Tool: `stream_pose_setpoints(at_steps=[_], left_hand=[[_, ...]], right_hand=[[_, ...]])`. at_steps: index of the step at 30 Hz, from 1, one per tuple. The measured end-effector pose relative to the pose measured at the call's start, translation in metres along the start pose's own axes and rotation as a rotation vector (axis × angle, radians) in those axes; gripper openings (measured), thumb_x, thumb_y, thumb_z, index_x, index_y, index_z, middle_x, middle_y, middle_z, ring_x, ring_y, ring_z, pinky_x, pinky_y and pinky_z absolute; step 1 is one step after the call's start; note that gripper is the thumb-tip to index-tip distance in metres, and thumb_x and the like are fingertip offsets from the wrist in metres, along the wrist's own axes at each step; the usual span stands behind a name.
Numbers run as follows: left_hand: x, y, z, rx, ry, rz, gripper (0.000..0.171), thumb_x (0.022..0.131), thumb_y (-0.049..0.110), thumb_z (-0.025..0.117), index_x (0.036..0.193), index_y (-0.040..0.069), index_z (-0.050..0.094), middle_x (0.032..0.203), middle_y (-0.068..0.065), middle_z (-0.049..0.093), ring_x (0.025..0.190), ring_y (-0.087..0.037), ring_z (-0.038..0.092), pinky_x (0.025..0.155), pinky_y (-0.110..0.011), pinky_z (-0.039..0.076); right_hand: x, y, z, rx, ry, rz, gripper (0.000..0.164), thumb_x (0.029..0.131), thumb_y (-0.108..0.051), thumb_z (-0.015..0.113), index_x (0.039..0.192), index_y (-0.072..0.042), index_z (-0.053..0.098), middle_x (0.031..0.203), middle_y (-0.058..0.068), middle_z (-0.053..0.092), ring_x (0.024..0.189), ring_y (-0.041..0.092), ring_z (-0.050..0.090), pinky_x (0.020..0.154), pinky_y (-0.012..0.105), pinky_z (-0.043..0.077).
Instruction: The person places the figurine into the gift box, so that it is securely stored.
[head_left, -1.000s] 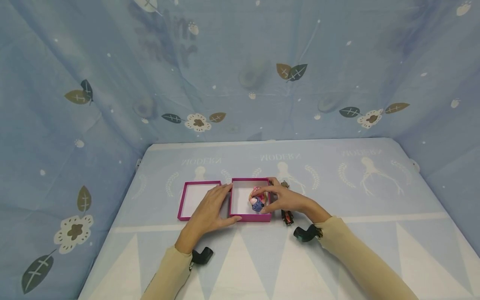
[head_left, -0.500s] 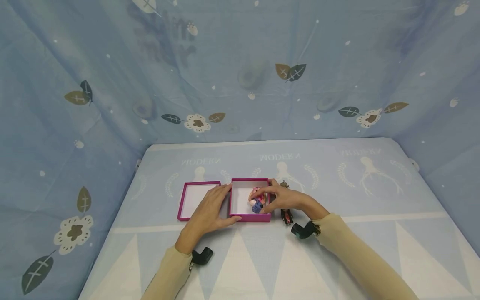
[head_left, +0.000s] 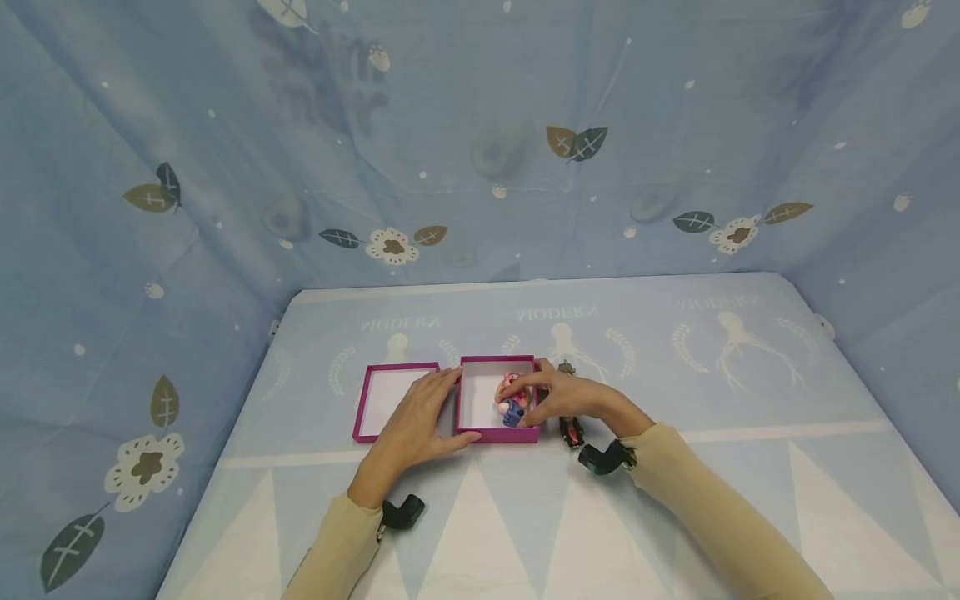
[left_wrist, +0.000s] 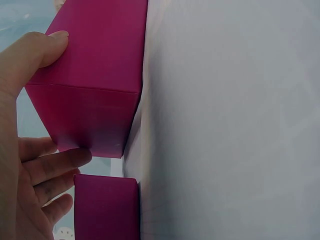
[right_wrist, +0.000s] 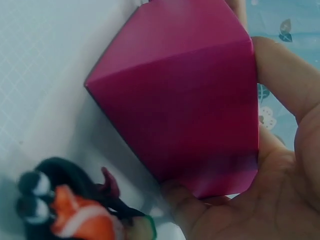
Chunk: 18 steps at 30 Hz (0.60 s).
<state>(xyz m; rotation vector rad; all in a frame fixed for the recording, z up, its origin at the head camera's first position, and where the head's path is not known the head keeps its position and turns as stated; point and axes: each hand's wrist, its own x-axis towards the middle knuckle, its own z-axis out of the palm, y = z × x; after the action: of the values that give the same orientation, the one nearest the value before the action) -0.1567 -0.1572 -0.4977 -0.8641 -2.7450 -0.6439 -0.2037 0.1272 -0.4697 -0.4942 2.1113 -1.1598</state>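
A shallow magenta box with a pale inside sits mid-table. My left hand holds its left side; the left wrist view shows the thumb on one face of the box and fingertips on the adjoining face. Inside, toward the right wall, lies a small figurine with pink on top and blue below. The thumb and index finger of my right hand pinch the figurine. Other fingers of that hand touch the box's outer wall. The figurine is hidden in both wrist views.
Left of the box lies a second magenta-edged tray, its white inside facing up. A dark figurine lies right of the box, partly under my right hand; its orange and white front appears up close. A blue patterned curtain stands behind the table.
Both hands keep almost the same places on the box and the figurine. My right wrist has shifted very slightly left. The whole head view has drifted a little.
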Motion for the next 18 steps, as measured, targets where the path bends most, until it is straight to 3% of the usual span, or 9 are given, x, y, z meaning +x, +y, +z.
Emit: stream_pose_setpoints(at_steps=[10,18], left_hand=[[0.0000,0.0014,-0.0005,0.010,-0.003,-0.004,0.098,0.074,0.063,0.072,0.146,0.004,0.042,0.147,-0.011,0.050,0.136,-0.032,0.045,0.115,-0.051,0.035],[0.0007,0.0017,-0.0002,0.009,-0.013,-0.016,0.099,0.073,0.061,0.074,0.147,0.005,0.041,0.147,-0.010,0.049,0.137,-0.032,0.045,0.116,-0.051,0.034]], right_hand=[[-0.0001,-0.0006,-0.0019,-0.023,-0.039,0.009,0.046,0.075,-0.024,0.083,0.119,-0.032,0.071,0.162,0.021,-0.002,0.145,0.048,0.007,0.109,0.072,0.022],[-0.0025,-0.0015,-0.0015,0.018,-0.031,0.002,0.043,0.077,-0.020,0.082,0.118,-0.028,0.072,0.162,0.021,-0.005,0.146,0.047,0.003,0.110,0.071,0.022]])
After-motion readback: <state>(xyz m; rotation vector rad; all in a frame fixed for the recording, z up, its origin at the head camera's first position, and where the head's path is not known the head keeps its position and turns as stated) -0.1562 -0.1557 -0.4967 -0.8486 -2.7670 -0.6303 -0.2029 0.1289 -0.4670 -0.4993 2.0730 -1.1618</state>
